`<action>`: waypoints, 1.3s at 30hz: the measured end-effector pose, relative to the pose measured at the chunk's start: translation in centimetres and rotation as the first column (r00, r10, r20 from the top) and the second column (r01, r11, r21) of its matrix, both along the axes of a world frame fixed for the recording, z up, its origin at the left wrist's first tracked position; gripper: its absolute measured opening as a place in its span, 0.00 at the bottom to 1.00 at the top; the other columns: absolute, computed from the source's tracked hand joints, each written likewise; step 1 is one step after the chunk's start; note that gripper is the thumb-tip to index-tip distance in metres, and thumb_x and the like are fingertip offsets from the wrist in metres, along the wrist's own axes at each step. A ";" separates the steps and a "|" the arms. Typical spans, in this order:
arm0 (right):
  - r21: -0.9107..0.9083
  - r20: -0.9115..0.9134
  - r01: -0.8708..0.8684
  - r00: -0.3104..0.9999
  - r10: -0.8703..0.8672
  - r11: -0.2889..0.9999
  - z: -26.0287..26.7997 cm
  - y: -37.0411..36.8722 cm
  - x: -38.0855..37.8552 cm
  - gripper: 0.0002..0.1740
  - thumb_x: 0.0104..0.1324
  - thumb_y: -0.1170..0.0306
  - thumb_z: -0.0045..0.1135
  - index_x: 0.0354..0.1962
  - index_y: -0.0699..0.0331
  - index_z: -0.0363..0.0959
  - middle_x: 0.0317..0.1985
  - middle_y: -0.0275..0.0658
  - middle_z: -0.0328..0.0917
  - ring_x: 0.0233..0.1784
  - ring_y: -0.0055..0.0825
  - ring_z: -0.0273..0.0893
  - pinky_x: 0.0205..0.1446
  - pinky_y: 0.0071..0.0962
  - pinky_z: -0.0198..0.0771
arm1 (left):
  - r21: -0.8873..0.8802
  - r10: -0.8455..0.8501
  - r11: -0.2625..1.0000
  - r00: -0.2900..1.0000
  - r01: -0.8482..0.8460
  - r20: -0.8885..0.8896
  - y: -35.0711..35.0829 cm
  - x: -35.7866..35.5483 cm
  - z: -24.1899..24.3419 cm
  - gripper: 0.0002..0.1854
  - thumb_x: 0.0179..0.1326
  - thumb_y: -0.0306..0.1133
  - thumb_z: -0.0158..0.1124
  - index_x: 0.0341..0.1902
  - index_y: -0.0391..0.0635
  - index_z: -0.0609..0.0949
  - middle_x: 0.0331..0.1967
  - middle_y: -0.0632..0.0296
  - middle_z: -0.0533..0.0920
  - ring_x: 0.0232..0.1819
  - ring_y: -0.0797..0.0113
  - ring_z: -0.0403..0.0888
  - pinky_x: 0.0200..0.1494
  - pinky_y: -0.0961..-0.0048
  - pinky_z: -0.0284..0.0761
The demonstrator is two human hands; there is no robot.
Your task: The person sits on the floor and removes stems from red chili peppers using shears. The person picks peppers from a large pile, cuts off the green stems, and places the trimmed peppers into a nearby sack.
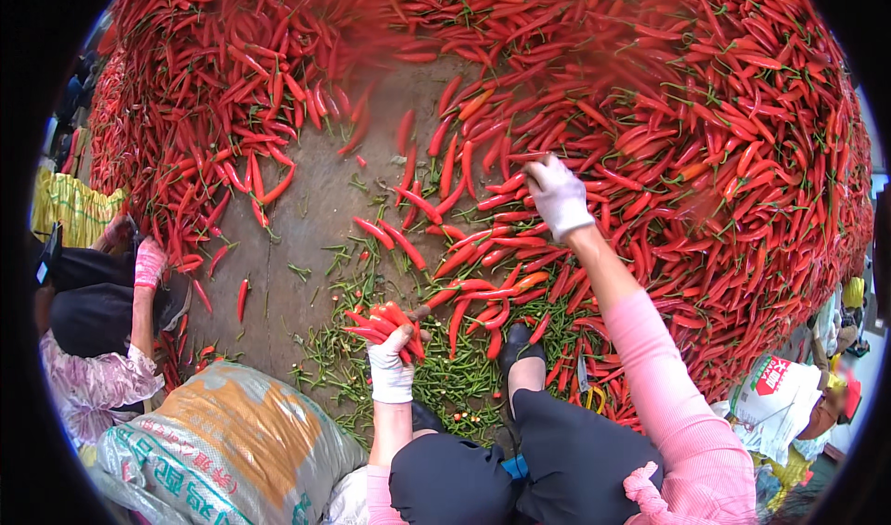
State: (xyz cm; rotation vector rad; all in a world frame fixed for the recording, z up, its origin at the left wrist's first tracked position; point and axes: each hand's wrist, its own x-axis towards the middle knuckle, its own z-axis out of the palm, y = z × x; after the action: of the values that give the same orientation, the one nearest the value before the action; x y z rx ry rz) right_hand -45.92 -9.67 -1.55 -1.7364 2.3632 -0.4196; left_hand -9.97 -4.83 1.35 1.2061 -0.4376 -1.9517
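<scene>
My left hand (392,365), in a white knit glove, is closed around a bunch of red chili peppers (379,322) low in the middle of the view. The peppers' ends point up and left. Farther forward and to the right, my right hand (558,196), gloved too, reaches over the large heap of red chilies (647,149). Its fingertips are at a chili near the heap's edge; whether they grip it is unclear. Cut green stems (445,372) lie scattered around my feet, below and beside my left hand. Loose chilies lie between both hands.
A stuffed woven sack (243,441) stands at lower left. Beyond it, at the left edge, a co-worker's pink-gloved hand (149,263) is beside the chilies. A yellow mesh sack (76,208) stands behind. Yellow-handled scissors (595,398) lie right of my knees; a printed white bag (776,403) is farther right.
</scene>
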 end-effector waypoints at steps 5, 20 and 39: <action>0.363 -0.046 -0.159 0.981 0.188 0.918 0.0 3.9 3.8 0.11 0.58 0.66 0.58 0.40 0.56 0.76 0.39 0.46 0.74 0.46 0.44 0.75 0.46 0.43 0.74 | 0.014 -0.004 1.000 1.000 0.005 -0.017 0.3 0.1 -0.5 0.18 0.51 0.27 0.68 0.46 0.35 0.76 0.44 0.41 0.81 0.29 0.61 0.83 0.34 0.69 0.80; 0.360 0.853 0.235 0.309 -0.420 0.903 4.0 8.4 6.9 0.14 0.62 0.73 0.58 0.45 0.68 0.73 0.40 0.36 0.79 0.41 0.23 0.76 0.49 0.24 0.71 | -0.064 -0.058 0.997 0.991 0.051 -0.120 -0.7 -3.6 0.6 0.18 0.49 0.20 0.67 0.46 0.37 0.76 0.37 0.51 0.82 0.39 0.53 0.84 0.45 0.59 0.82; 0.311 0.829 -0.114 0.518 -0.211 0.943 3.4 12.9 14.2 0.14 0.64 0.65 0.55 0.42 0.66 0.76 0.34 0.46 0.80 0.40 0.37 0.80 0.45 0.32 0.72 | -0.103 -0.242 0.965 0.970 0.239 -0.018 -0.7 -5.9 1.8 0.23 0.52 0.21 0.65 0.53 0.36 0.74 0.36 0.56 0.82 0.33 0.65 0.83 0.37 0.70 0.80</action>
State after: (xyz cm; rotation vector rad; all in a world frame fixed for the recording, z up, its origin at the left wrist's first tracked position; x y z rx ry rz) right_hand -31.75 3.22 1.88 -0.9265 1.5929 -0.6550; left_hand -15.85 -5.58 3.15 1.0996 -0.6856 -2.1223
